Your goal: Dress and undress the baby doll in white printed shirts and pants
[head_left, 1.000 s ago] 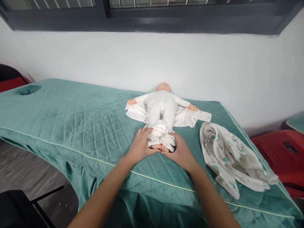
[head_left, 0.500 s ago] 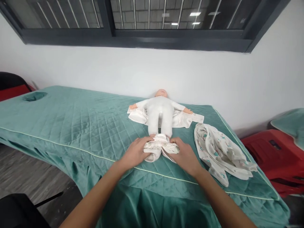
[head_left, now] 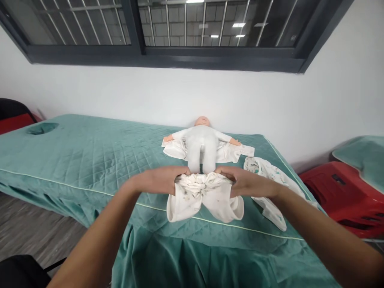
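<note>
A baby doll (head_left: 201, 141) in a white bodysuit lies on its back at the far edge of the green quilted bed (head_left: 90, 160), arms spread, on an opened white garment (head_left: 237, 152). My left hand (head_left: 159, 180) and my right hand (head_left: 243, 182) are both closed on the bunched waist of small white printed trousers (head_left: 204, 196). The trousers are lifted above the bed, just in front of the doll's feet, and their two legs hang down.
A crumpled white cloth with a teal print (head_left: 270, 176) lies on the bed to the right. A red plastic seat (head_left: 345, 192) stands beyond the bed's right end. The white wall and a dark-framed window run behind the bed, whose left end has a face hole (head_left: 42, 128).
My hands have lifted the trousers off the bed and pulled them towards me, away from the doll's legs. The trouser legs now hang free. The camera has tilted up.
</note>
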The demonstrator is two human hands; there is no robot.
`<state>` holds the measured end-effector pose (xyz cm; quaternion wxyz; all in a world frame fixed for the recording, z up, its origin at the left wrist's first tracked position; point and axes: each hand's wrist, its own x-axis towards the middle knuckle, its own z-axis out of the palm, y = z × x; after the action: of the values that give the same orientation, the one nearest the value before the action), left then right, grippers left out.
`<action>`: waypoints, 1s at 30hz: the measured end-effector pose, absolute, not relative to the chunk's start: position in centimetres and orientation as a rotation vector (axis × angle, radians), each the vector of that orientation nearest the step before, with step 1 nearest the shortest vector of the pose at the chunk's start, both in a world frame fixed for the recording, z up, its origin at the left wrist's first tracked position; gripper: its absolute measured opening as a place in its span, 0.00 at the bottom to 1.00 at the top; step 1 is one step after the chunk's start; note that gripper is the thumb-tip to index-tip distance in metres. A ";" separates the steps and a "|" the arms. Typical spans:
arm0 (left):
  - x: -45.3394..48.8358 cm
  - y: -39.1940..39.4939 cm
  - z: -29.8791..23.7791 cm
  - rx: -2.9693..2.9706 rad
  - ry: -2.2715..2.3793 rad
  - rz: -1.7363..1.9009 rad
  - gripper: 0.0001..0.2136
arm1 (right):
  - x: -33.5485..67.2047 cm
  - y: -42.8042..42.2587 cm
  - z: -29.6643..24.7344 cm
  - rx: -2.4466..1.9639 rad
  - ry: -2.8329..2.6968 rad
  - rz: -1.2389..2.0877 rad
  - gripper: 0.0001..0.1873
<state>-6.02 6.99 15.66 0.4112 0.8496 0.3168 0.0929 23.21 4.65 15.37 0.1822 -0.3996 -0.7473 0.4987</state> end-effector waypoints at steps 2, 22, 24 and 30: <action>-6.5 7.8 18.2 2.171 0.793 0.131 0.16 | 23.5 5.6 18.7 -1.116 -2.338 1.327 0.18; -5.2 7.2 26.0 2.462 1.037 0.753 0.05 | 21.9 10.1 28.1 -1.210 -2.358 0.346 0.27; -5.2 7.0 26.2 2.437 1.001 0.746 0.05 | 21.2 9.9 28.6 -1.147 -2.373 0.339 0.29; -5.7 6.6 26.8 2.350 1.125 0.833 0.06 | 20.9 10.2 27.2 -1.066 -2.036 0.200 0.40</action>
<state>-5.70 6.58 26.79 0.2020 0.8414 0.4029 0.2982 20.89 10.18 27.17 0.4051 -0.4225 -0.8069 0.0794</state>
